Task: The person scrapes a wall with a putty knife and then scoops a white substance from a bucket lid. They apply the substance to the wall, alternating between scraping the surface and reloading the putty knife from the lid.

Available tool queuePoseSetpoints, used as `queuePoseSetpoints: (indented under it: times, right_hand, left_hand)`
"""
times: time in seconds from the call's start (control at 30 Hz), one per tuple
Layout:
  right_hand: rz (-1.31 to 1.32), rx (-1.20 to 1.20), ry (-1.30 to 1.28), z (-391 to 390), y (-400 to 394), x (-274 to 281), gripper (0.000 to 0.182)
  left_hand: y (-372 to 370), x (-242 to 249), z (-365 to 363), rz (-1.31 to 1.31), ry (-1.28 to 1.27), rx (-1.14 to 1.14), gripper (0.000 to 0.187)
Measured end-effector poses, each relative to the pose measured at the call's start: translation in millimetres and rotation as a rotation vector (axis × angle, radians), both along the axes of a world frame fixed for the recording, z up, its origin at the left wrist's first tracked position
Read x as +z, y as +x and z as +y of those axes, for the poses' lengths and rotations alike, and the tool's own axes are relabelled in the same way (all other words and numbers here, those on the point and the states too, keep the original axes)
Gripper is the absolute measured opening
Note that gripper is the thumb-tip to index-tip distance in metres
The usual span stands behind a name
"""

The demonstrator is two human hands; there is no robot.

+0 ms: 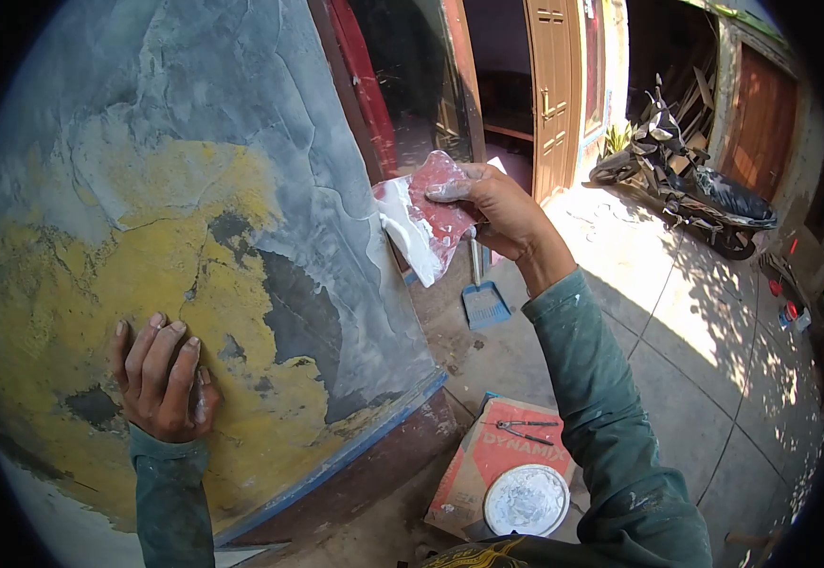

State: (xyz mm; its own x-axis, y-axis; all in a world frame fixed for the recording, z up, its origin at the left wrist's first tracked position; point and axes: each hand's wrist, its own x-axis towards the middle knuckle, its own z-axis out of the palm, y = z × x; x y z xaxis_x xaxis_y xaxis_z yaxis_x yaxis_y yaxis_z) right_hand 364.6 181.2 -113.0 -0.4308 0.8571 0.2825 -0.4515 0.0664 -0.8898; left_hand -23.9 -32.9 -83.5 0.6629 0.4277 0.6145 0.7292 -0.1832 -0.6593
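Observation:
My right hand (495,210) is closed on a red putty spreader (440,222), a thin flat sheet held with the thumb on its face. A thick band of white putty (410,232) lies along the spreader's left edge, near the wall's right edge. At the lower left my left hand (164,383) rests on the wall (232,379), its fingers pointing up and slightly bent, holding nothing. The wall has patches of yellow paint and dark bare spots, with a grey coating over its upper part.
Below my right arm, a round white-smeared container (527,502) sits on a red printed "DYNAMIX" bag or box (464,473), beside pincers (528,431). A blue dustpan (485,305) lies on the floor. Farther off are a wooden door (554,104) and a parked motorcycle (706,194).

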Motion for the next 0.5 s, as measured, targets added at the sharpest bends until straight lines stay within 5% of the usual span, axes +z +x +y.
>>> queuePoseSetpoints:
  times: [0.37, 0.5]
  right_hand:
    - [0.075, -0.188, 0.237, -12, -4, 108, 0.016]
    - [0.219, -0.255, 0.26, -33, 6, 92, 0.02]
  left_hand:
    - [1, 1, 0, -0.066, -0.02, -0.071, 0.035]
    - [3, 2, -1, -0.093, -0.033, -0.09, 0.036]
